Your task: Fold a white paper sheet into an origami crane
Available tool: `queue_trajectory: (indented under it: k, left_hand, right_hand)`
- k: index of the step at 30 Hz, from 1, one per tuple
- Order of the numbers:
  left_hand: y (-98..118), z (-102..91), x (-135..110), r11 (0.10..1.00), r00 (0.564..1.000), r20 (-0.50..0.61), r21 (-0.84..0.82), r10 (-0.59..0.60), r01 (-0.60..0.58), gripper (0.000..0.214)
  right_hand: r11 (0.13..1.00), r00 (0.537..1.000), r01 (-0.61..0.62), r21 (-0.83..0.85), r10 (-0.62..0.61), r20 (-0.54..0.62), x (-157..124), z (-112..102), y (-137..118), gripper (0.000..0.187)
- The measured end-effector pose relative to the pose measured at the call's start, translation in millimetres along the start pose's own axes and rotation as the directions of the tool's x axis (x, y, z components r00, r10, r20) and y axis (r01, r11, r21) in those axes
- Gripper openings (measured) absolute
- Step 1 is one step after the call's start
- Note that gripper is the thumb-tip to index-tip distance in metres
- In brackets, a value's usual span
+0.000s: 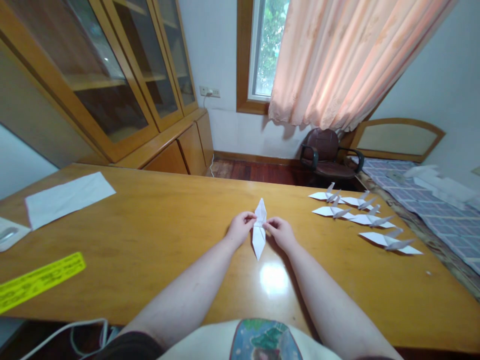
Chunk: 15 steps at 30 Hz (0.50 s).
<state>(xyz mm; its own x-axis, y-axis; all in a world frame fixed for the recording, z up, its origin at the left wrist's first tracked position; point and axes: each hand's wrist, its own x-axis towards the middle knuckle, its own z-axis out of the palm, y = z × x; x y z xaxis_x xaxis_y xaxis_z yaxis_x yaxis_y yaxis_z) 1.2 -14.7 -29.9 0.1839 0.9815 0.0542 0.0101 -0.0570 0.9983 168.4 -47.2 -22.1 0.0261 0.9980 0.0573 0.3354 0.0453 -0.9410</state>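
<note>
A white folded paper point(259, 238), long and pointed at both ends, lies upright in the view at the middle of the wooden table point(168, 235). Fingers of my left hand point(240, 229) pinch its left edge near the middle. On the opposite edge, my right hand point(280, 233) grips it between thumb and fingers. Creases cross the paper between the two hands. Off to the right stand several finished white paper cranes point(392, 241) with spread wings, apart from both hands.
At the table's left lie a white sheet point(69, 197), a bright yellow strip with writing point(43, 281) and a pale object point(10, 234) cut off by the frame. Beyond the table are a glass-door cabinet point(150, 65), a dark armchair point(328, 152) and a bed point(431, 195).
</note>
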Motion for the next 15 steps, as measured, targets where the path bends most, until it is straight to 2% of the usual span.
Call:
queue_trajectory:
  k: [9, 15]
  left_hand:
    - [2.0, 3.0, -1.2, 0.998, 1.0, 0.013, -0.062, 0.004, -0.003, 0.015]
    - [2.5, 5.2, -1.2, 0.999, 1.0, 0.0, -0.054, -0.001, 0.001, 0.013]
  right_hand:
    - [0.991, 1.0, -0.019, 0.13, 0.022, -0.019, 0.8, 0.4, 5.2, 0.023]
    - [0.988, 0.998, -0.03, 0.149, 0.039, -0.057, 1.6, 3.7, 6.2, 0.022]
